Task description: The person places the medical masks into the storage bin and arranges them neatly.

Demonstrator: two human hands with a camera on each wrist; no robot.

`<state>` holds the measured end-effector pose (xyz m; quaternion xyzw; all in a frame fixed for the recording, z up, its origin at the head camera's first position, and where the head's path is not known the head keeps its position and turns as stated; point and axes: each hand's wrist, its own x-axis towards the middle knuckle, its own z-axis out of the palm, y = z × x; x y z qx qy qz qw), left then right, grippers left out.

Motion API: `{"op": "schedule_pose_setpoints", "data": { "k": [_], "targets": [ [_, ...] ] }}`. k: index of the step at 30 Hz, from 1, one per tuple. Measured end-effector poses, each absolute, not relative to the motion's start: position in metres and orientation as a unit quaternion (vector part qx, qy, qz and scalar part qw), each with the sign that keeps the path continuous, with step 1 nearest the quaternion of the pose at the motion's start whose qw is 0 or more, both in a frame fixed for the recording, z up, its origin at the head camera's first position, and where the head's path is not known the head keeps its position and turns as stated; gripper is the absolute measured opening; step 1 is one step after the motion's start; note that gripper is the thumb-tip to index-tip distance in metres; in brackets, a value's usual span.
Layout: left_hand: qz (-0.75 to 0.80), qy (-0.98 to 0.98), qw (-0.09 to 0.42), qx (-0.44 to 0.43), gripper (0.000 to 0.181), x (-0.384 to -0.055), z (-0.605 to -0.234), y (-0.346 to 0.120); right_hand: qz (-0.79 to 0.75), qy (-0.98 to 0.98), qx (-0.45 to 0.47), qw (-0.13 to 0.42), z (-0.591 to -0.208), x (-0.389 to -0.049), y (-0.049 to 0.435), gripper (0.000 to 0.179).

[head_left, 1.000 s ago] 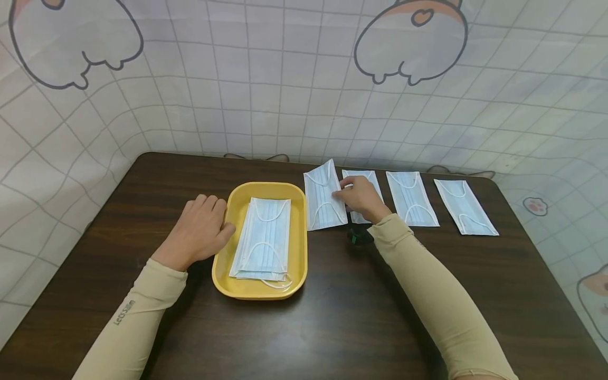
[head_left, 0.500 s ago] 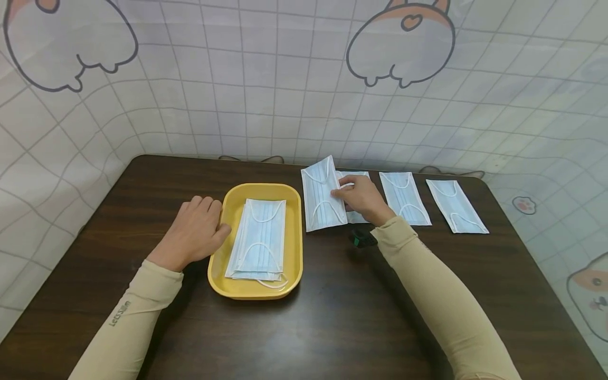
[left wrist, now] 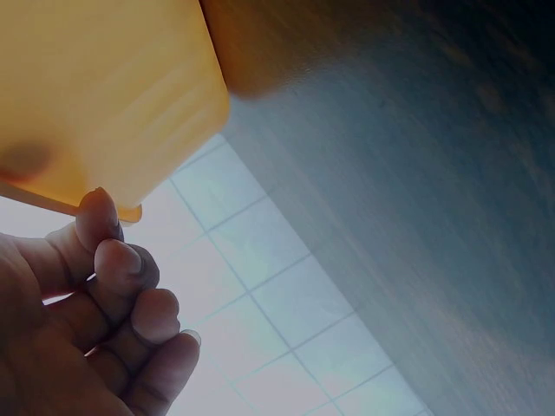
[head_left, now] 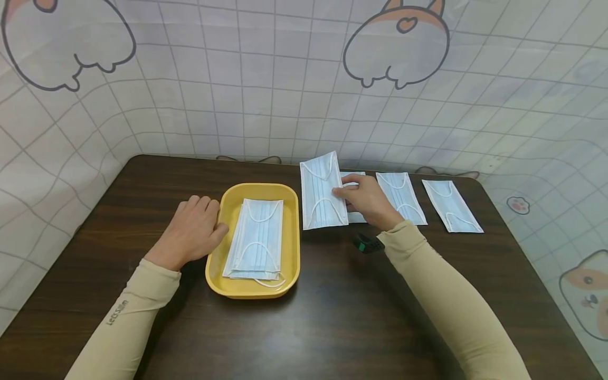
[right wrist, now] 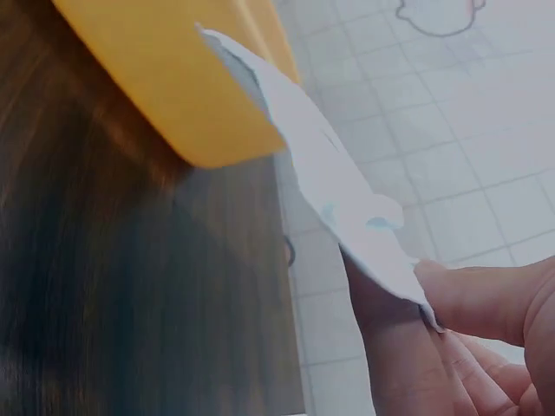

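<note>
My right hand (head_left: 368,199) pinches a pale blue face mask (head_left: 322,192) by its right edge, thumb on one side and fingers on the other. The mask (right wrist: 325,165) is seen edge-on in the right wrist view, raised off the table. My left hand (head_left: 192,229) holds the left rim of a yellow tray (head_left: 295,248), fingers curled at the rim. Its fingertips (left wrist: 97,217) meet the rim in the left wrist view. Inside the tray lies a small stack of face masks (head_left: 256,237) with white ear loops.
Several masks lie in a row along the back right: one partly hidden mask (head_left: 357,217) behind my right hand, a middle mask (head_left: 402,195) and a far-right mask (head_left: 452,206). The dark wooden table (head_left: 332,316) ends at a grid-patterned cloth (head_left: 256,105). A black device (head_left: 368,244) is under my right wrist.
The pinched mask has lifted slightly and turned more upright, while my right hand has shifted a little rightward relative to the tray. My left hand keeps its place at the rim.
</note>
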<state>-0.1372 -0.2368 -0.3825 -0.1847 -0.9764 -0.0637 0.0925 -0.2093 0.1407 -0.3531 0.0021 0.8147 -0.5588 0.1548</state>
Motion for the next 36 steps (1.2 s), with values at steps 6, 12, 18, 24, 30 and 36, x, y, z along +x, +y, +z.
{"op": "schedule_pose_setpoints", "data": {
  "k": [6, 12, 18, 24, 30, 36],
  "targets": [
    [-0.064, -0.977, 0.091, -0.184, 0.022, -0.138, -0.383, -0.236, -0.587, 0.796, 0.003, 0.152, -0.347, -0.202, 0.143, 0.048],
    [-0.065, -0.977, 0.089, -0.183, 0.021, -0.138, -0.382, -0.236, -0.6, 0.785, -0.001, 0.154, -0.342, -0.195, 0.14, 0.047],
    [-0.067, -0.976, 0.092, -0.183, 0.021, -0.137, -0.382, -0.236, -0.623, 0.765, -0.006, 0.165, -0.339, -0.188, 0.135, 0.047],
    [-0.068, -0.973, 0.108, -0.192, 0.021, -0.137, -0.382, -0.236, -0.646, 0.741, -0.005, 0.184, -0.339, -0.181, 0.126, 0.041],
    [-0.066, -0.975, 0.1, -0.188, 0.021, -0.137, -0.383, -0.237, -0.654, 0.73, -0.021, 0.197, -0.34, -0.174, 0.114, 0.036],
    [-0.065, -0.976, 0.092, -0.184, 0.022, -0.138, -0.383, -0.236, -0.665, 0.717, -0.029, 0.206, -0.342, -0.17, 0.101, 0.034]
  ]
}}
